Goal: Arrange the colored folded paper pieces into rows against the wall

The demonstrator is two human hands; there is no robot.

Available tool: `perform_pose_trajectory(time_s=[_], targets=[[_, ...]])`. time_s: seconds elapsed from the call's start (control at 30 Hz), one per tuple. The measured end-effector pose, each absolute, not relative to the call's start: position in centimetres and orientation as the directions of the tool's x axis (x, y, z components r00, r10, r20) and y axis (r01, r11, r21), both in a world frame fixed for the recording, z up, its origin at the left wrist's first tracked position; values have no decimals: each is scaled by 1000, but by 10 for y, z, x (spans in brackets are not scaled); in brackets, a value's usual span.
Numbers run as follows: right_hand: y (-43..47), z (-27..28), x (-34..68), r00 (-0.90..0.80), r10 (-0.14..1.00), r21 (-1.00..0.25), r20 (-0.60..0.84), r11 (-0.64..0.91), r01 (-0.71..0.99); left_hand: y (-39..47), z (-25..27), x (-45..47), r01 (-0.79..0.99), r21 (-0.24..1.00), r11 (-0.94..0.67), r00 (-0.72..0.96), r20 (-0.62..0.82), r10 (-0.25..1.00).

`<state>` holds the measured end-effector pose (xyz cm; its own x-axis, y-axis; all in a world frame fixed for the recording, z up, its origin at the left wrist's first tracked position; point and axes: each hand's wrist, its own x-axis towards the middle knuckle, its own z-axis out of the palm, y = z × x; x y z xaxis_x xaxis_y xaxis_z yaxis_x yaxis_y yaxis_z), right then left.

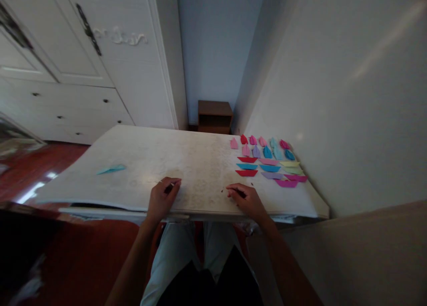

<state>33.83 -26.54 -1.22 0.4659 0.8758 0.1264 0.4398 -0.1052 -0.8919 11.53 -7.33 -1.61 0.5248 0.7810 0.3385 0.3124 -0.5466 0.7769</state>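
My left hand (164, 196) rests near the front edge of the white tabletop (196, 163), its fingers curled and closed with nothing visible in them. To its right, my right hand (245, 197) also lies on the tabletop, loosely closed, and no object shows between the fingers. Beyond the right hand are rows of small folded paper boats, among them a red paper boat (247, 173) and a magenta paper boat (286, 183). Farther back stand pointed folded paper pieces, such as a blue one (267, 152). A teal folded paper piece (111, 169) lies apart on the left.
A white wardrobe (133, 74) with drawers rises behind the table at left. A pale wall (350, 97) runs along the right side. A small brown cabinet (215, 108) sits beyond the far edge. Small dark specks lie near my right hand.
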Motion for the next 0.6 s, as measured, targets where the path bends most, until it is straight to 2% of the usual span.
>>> perform_pose_trajectory(time_s=[0.13,0.2,0.27,0.37,0.47,0.6], targets=[[-257,-16,338,542,835,-924,94,-130,360,-71,-20,100,221,885,-409,416,294,860],[-260,-16,339,562,824,-927,74,-150,343,-61,-22,84,238,886,-398,339,309,889],[-265,-16,340,580,812,-928,72,-158,336,-44,-23,62,370,818,-441,259,365,894],[-269,-19,343,580,811,-919,78,-167,357,-11,-20,22,634,639,-436,205,405,891],[-269,-26,346,568,818,-904,92,-170,392,22,-13,-13,744,550,-380,168,396,903],[-268,-34,351,557,820,-860,132,-186,476,57,-7,-34,841,402,-362,250,305,919]])
